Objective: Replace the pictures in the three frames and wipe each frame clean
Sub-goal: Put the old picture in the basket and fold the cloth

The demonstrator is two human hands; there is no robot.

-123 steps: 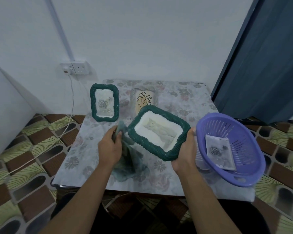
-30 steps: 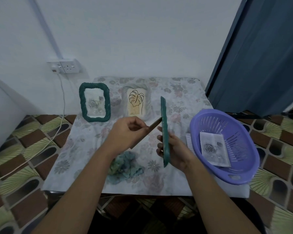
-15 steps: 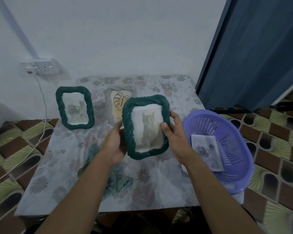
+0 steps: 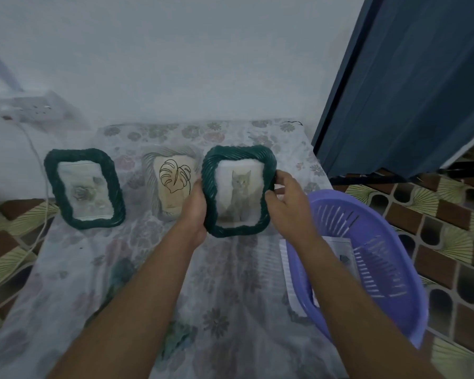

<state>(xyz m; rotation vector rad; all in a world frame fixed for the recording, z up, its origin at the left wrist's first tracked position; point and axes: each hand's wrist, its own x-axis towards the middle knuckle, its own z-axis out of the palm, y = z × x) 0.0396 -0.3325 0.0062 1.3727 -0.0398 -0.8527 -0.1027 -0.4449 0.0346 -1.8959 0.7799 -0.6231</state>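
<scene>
Cat frame, green woven rim: centre of view, upright at the surface, just right of the leaf frame. Left hand and right hand, each grip closed on a side rim. Set the base down level and ease off only once it stands.

head view, down over table

Three frames line the back of the worktop: the left frame, the middle frame, and the right frame, held between the left hand and right hand. The basket sits at the worktop's right edge with a loose picture inside. A cloth lies near the front.
</scene>
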